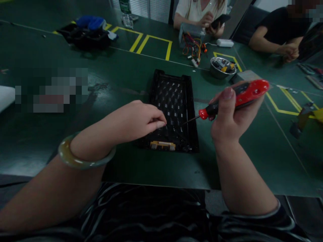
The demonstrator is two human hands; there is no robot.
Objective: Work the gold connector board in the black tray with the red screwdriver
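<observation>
A black plastic panel [174, 101] with a raised pattern lies on the green table in front of me. At its near end sits a small yellow-brown circuit board [163, 145] with connectors. My right hand [230, 111] is wrapped round a red and black screwdriver [249, 92], whose thin shaft slants down left to the panel's lower part. Over the panel's left side is my left hand [141, 121], thumb and index finger pinched together. Whatever those fingertips may hold is too small or dark to make out. A jade-coloured bangle [73, 160] circles my left wrist.
A metal bowl [222, 69] of tools and a metal box with coloured cables [191, 37] stand at the back right. A black tray [85, 35] with something blue and a bottle [125, 13] are far left. Two people [202, 15] sit across the table, one holding a phone.
</observation>
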